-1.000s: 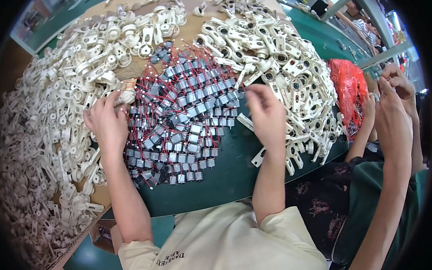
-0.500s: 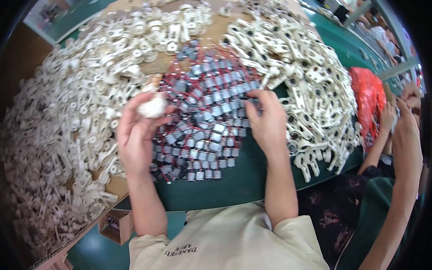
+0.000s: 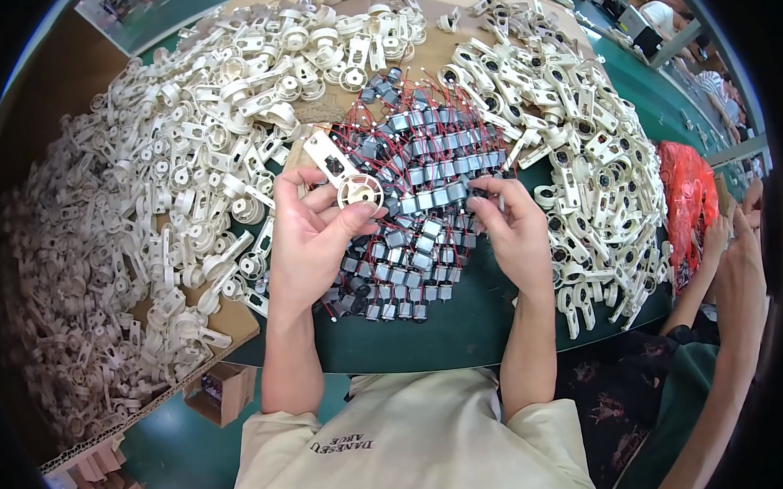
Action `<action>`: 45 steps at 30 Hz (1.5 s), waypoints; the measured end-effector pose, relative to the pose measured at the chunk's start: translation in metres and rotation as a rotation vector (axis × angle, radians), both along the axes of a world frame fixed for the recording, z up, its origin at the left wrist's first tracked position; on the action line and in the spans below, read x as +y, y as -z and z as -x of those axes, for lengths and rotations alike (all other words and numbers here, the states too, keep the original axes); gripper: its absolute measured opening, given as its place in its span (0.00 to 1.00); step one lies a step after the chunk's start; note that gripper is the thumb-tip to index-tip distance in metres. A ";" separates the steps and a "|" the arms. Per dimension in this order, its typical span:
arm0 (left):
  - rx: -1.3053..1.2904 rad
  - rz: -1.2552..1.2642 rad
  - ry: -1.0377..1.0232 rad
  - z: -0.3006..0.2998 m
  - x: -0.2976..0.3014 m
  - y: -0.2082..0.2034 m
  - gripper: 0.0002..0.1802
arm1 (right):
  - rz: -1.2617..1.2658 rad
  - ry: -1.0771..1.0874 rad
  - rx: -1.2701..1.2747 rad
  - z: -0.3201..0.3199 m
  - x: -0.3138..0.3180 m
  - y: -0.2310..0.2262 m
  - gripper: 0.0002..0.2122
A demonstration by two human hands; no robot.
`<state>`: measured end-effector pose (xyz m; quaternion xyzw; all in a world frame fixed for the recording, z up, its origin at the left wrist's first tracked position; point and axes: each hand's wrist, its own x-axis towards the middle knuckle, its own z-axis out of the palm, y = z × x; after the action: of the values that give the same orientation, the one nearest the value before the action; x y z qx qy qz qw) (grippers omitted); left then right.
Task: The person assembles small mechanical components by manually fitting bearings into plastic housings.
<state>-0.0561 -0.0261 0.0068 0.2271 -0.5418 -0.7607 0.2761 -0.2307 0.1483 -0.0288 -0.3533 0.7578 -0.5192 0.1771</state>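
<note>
My left hand [image 3: 309, 239] grips a cream plastic housing [image 3: 359, 192], which has a spoked round ring at one end and a flat slotted arm at the other. The arm tilts up and away to the left. My right hand [image 3: 513, 227] is closed in a pinch at the right edge of the pile of small silver motors [image 3: 436, 170] with red wires. Between its thumb and forefinger is something small and dark, too hidden to name. The motors lie in packed rows, wires fanning toward the far side.
Loose cream housings [image 3: 191, 178] heap on cardboard at the left. More housings, with black round parts in them, [image 3: 596, 168] pile up at the right on the green table [image 3: 412, 347]. Beyond stands a red plastic bag [image 3: 690, 200], beside another person's arm [image 3: 728, 310]. A cardboard box [image 3: 220, 395] sits below left.
The housing has turned in my left hand, so its ring and arm now show. Both hands appear further right in the view, as does the whole scene. My right hand keeps its pinch.
</note>
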 end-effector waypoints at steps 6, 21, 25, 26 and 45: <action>-0.001 -0.006 -0.009 0.000 0.002 0.012 0.27 | 0.325 -0.212 -0.565 -0.035 0.000 -0.033 0.11; 0.143 0.102 0.087 0.006 0.009 0.008 0.37 | 0.219 -0.248 -0.783 -0.050 -0.005 -0.033 0.07; 0.173 0.108 0.097 0.009 0.013 0.011 0.38 | 0.214 -0.228 -0.797 -0.049 -0.005 -0.032 0.07; 0.170 0.108 0.099 0.009 0.013 0.010 0.38 | 0.218 -0.227 -0.797 -0.049 -0.005 -0.033 0.07; -0.003 0.102 0.350 0.005 0.016 0.020 0.31 | 0.059 -0.329 -0.483 -0.045 0.000 -0.031 0.13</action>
<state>-0.0610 -0.0096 -0.0134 0.1162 -0.6113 -0.7683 0.1500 -0.1859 0.1483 0.0026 -0.3425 0.6107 -0.5746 0.4238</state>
